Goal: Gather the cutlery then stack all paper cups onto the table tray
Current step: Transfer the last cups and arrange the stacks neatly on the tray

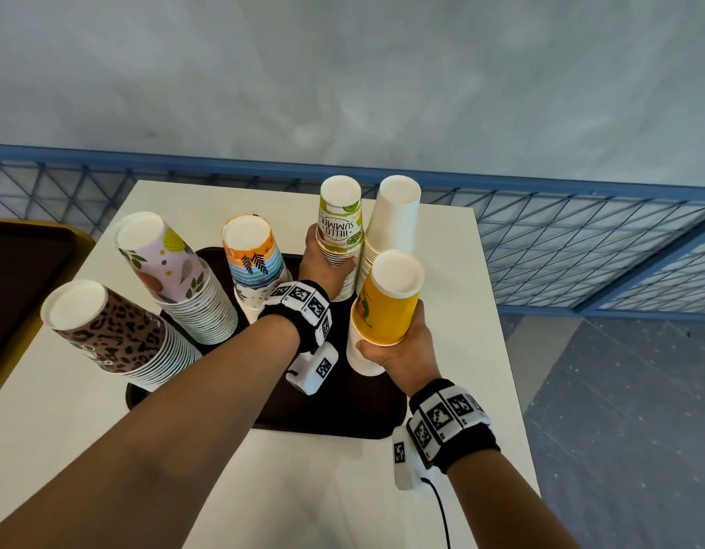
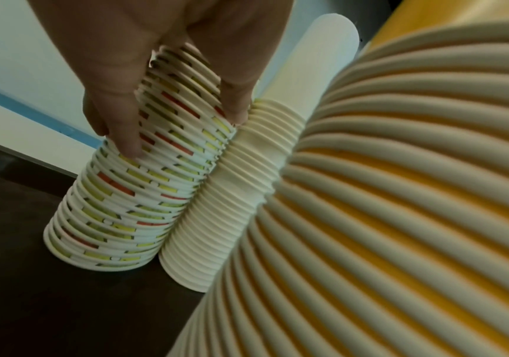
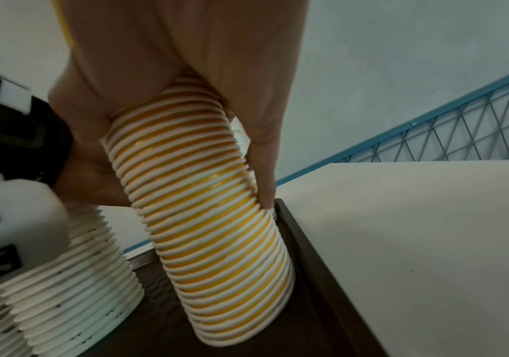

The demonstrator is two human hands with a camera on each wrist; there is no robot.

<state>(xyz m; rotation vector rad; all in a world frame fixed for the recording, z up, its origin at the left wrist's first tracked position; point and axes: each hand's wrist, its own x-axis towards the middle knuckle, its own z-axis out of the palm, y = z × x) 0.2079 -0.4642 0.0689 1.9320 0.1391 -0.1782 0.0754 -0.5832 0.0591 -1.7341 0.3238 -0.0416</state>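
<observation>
A dark brown tray (image 1: 343, 414) lies on the white table (image 1: 323, 489) and holds several stacks of upturned paper cups. My left hand (image 1: 323, 267) grips the "Hello Summer" lime stack (image 1: 340, 219) partway down; this stack (image 2: 131, 205) stands on the tray against a plain white stack (image 2: 232, 193). At the tray's right rim (image 3: 305, 241), my right hand (image 1: 394, 346) holds the yellow stack (image 1: 386, 299), which (image 3: 216, 229) leans with its base on the tray. Leopard (image 1: 113, 334), floral (image 1: 172, 267) and orange-blue (image 1: 256, 259) stacks stand on the left. Cutlery is not in view.
A second dark tray with a yellow edge (image 1: 22, 271) sits off the table's left side. A blue wire fence (image 1: 580, 239) runs behind the table. The table's right edge drops to grey floor (image 1: 620, 410).
</observation>
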